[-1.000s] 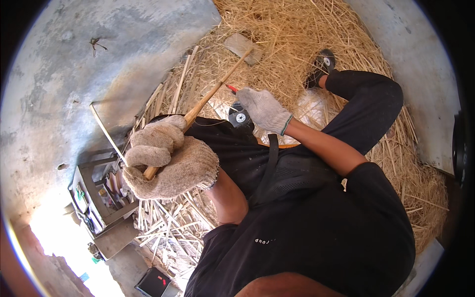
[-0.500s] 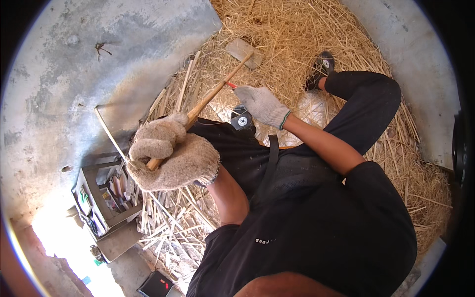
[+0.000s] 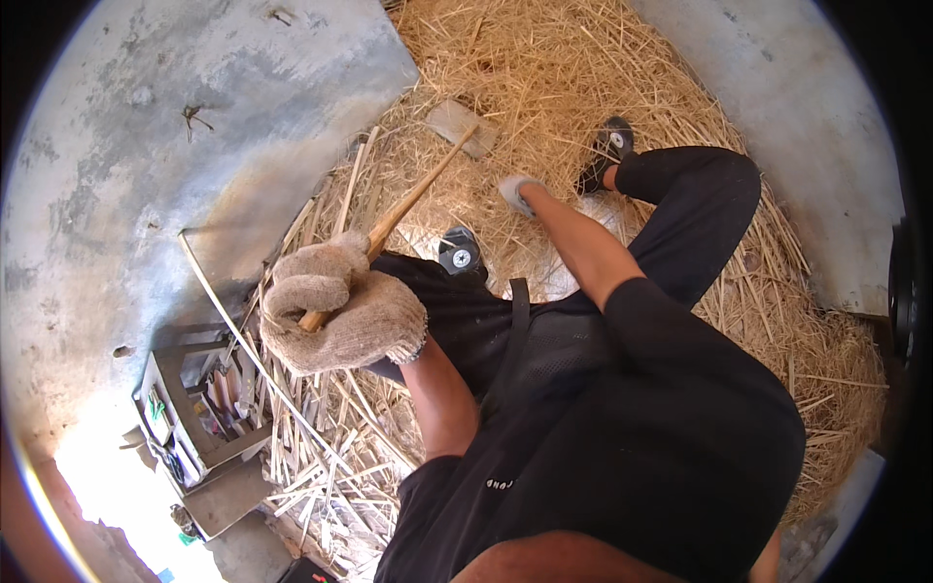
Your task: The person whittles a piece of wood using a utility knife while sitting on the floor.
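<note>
My left hand [image 3: 364,316], in a thick beige knitted glove, is closed around a tapered wooden stick [image 3: 416,197]. The stick slants away to the upper right, its thin end over the straw. A short piece of its thicker end shows below my curled fingers. My right hand [image 3: 518,192], in a whitish glove, is stretched forward low over the straw, apart from the stick. Its fingers are hidden from view, so I cannot make out whether it holds anything. A long pale strip [image 3: 216,296] runs down beside my left glove, next to the wall.
Loose straw [image 3: 544,78] covers the floor, with a flat block [image 3: 462,128] lying on it. Split strips [image 3: 321,466] are heaped at the lower left, by a grey box frame [image 3: 199,413] with things inside. Concrete walls [image 3: 194,185] stand on both sides. My shoes [image 3: 460,251] rest among the straw.
My right hand has left the stick and reached forward and down; the red-tipped thing seen by it is out of sight. My left hand keeps its hold. The pale strip now lies lower.
</note>
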The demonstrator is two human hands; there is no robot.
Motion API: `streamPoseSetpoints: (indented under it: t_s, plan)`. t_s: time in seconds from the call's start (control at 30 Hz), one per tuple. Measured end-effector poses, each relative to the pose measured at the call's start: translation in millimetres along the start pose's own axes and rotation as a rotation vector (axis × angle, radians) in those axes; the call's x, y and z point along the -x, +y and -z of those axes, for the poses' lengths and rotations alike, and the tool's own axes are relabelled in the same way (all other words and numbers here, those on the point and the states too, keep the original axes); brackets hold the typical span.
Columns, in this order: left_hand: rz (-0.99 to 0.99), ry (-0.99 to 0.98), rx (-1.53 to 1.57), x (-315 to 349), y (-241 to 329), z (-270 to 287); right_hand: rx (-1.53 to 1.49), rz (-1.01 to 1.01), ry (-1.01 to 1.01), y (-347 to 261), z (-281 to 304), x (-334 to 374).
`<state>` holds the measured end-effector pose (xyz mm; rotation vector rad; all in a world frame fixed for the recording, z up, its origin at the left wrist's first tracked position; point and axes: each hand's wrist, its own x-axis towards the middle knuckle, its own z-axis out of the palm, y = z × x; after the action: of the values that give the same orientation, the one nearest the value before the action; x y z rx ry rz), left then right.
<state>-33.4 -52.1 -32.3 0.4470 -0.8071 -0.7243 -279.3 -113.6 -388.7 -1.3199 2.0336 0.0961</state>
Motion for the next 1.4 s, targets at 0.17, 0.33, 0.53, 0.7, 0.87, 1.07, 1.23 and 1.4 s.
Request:
streamPoseSetpoints:
  t_s: [0.17,0.33,0.53,0.7,0.87,1.07,1.23,1.4]
  plan:
    - [-0.014,-0.057,0.041,-15.3,0.4,17.1,-0.194,-0.139,0.163,1.9,-53.0,7.1]
    - [-0.005,-0.286,0.037,-18.8,0.3,25.6,-0.473,0.101,0.280,-22.8,32.8,47.8]
    - [0.224,-0.565,0.365,-48.4,-0.6,41.9,-0.813,0.496,0.292,-113.0,118.6,199.2]
    - [-0.129,-0.089,-0.606,-37.9,0.2,4.8,-0.883,0.654,0.285,-121.1,96.6,236.9]
    - [-0.220,-0.234,-1.002,-48.9,8.6,15.6,-1.248,0.454,0.060,-133.0,102.6,267.3]
    - [-0.158,-0.197,-0.964,-32.1,8.2,4.4,-1.010,0.803,0.411,-155.7,105.6,308.6]
    - [-0.144,-0.222,-1.120,-22.5,17.4,-8.5,-0.523,0.747,0.573,-150.5,82.6,270.1]
    - [0.052,-0.149,-1.028,-18.8,26.4,-16.6,-0.371,0.372,0.381,-73.9,63.1,176.6]
